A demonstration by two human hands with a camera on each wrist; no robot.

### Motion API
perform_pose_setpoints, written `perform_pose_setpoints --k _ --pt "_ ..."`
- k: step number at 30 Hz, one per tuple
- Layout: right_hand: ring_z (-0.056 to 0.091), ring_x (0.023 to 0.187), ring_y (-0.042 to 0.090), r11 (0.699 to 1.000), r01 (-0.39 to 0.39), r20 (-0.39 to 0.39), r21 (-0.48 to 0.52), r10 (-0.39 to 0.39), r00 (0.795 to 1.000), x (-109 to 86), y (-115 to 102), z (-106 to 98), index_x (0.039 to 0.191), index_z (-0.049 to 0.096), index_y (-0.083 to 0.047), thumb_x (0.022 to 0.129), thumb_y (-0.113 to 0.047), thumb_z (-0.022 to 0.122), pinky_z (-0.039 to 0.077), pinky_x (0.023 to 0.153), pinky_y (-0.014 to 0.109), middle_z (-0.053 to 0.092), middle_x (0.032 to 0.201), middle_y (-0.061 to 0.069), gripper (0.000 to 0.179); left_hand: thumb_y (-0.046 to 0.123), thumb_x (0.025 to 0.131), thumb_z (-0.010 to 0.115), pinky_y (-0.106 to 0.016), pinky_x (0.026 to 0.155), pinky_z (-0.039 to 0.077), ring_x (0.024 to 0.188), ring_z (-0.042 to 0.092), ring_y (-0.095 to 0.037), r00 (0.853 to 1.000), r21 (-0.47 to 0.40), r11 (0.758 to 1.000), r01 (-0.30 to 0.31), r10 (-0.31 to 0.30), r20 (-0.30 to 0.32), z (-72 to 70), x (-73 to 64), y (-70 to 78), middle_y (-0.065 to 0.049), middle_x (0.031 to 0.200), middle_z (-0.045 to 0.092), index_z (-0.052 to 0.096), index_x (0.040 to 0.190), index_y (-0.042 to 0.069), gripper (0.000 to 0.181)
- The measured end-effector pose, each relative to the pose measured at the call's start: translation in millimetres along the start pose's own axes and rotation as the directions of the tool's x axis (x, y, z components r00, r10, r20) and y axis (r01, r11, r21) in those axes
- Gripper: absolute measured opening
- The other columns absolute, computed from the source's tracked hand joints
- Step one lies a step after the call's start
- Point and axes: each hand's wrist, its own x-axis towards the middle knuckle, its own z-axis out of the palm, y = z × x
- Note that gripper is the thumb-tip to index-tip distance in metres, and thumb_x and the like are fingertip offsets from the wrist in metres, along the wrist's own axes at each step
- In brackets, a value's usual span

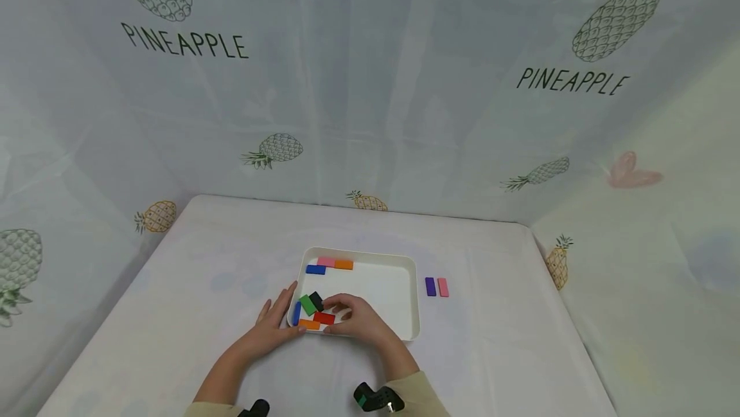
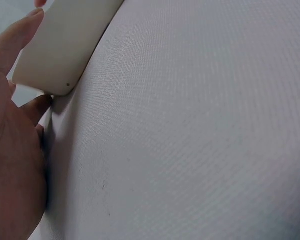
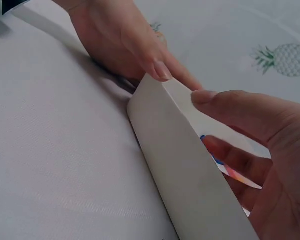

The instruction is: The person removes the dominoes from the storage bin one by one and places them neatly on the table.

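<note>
My left hand (image 1: 272, 325) rests at the near left corner of a white tray (image 1: 418, 301), fingers stretched along its left side and thumb at the near rim. The left wrist view shows that thumb (image 2: 20, 40) over the tray wall. Inside the tray, my right hand (image 1: 361, 320) has bent fingers with tips right at a black block (image 1: 317, 301). Its thumb (image 3: 235, 107) sits apart from the fingers, by the near rim. A green block (image 1: 308, 305) lies tilted beside the black one. Close by are a red block (image 1: 324, 319), an orange block (image 1: 309, 324) and a blue block (image 1: 297, 313).
Along the tray's far left side lie a pink block (image 1: 326, 261), another orange block (image 1: 344, 265) and another blue block (image 1: 315, 269). Right of the tray, a purple block (image 1: 430, 286) and a second pink block (image 1: 443, 287) lie on the white-covered table (image 1: 491, 340). Pineapple-printed curtains surround it.
</note>
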Motion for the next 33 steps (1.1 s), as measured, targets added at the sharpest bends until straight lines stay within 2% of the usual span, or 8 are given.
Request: perform_pose_setpoints --k 4,14,18,25,30,33 --pt "0.056 0.096 0.017 0.998 -0.034 0.019 -0.052 0.035 0.999 3.5 2.5 1.4 0.118 0.069 -0.014 0.08 -0.015 0.082 0.05 0.08 0.025 0.066 0.111 -0.004 0.04 0.045 0.081 0.075 -0.064 0.11 -0.01 0.148 -0.005 -0.034 1.0 0.002 1.0 -0.004 0.004 0.001 -0.4 1.1 0.1 -0.01 0.162 0.013 0.012 0.158 0.026 0.102" --pt "0.051 0.09 0.014 0.986 -0.087 0.085 -0.145 0.1 0.991 5.8 3.0 0.5 0.113 0.07 -0.022 0.074 -0.02 0.086 0.048 0.073 0.025 0.064 0.108 -0.012 0.042 0.048 0.079 0.075 -0.067 0.108 -0.011 0.147 -0.007 -0.037 1.0 -0.003 1.0 0.019 -0.019 0.006 -0.5 1.8 -1.8 -0.01 0.163 0.011 0.011 0.158 0.027 0.103" --pt "0.05 0.091 0.014 0.982 -0.097 0.094 -0.162 0.113 0.989 5.8 2.9 0.1 0.112 0.071 -0.025 0.073 -0.022 0.087 0.047 0.075 0.026 0.062 0.106 -0.014 0.043 0.05 0.08 0.074 -0.067 0.108 -0.01 0.147 -0.006 -0.037 1.0 0.003 1.0 0.021 -0.021 0.006 0.0 1.9 -2.9 -0.011 0.162 0.011 0.012 0.158 0.026 0.103" --pt "0.052 0.092 0.013 0.984 -0.071 0.097 -0.161 0.087 0.991 5.9 4.0 -2.0 0.111 0.071 -0.024 0.073 -0.022 0.088 0.048 0.079 0.026 0.061 0.104 -0.013 0.042 0.052 0.079 0.074 -0.069 0.107 -0.009 0.146 -0.009 -0.038 0.999 0.008 0.999 0.046 -0.046 0.005 0.3 0.9 -1.1 -0.01 0.163 0.011 0.012 0.158 0.028 0.104" --pt "0.051 0.09 0.011 0.985 -0.065 0.109 -0.157 0.082 0.991 7.0 5.0 -2.2 0.117 0.069 -0.02 0.072 -0.02 0.088 0.047 0.077 0.024 0.059 0.1 -0.01 0.048 0.051 0.079 0.074 -0.07 0.106 -0.008 0.146 -0.01 -0.04 0.999 0.005 0.999 0.054 -0.054 0.006 0.2 0.1 -0.1 -0.01 0.163 0.01 0.011 0.158 0.029 0.104" --pt "0.05 0.091 0.009 0.979 -0.08 0.119 -0.189 0.103 0.988 7.7 5.7 -1.0 0.121 0.067 -0.02 0.072 -0.022 0.088 0.047 0.081 0.024 0.057 0.101 -0.012 0.053 0.051 0.079 0.074 -0.069 0.107 -0.008 0.146 -0.009 -0.039 0.999 0.011 0.999 0.048 -0.048 0.008 0.2 0.5 -0.2 -0.01 0.163 0.01 0.011 0.158 0.029 0.103"
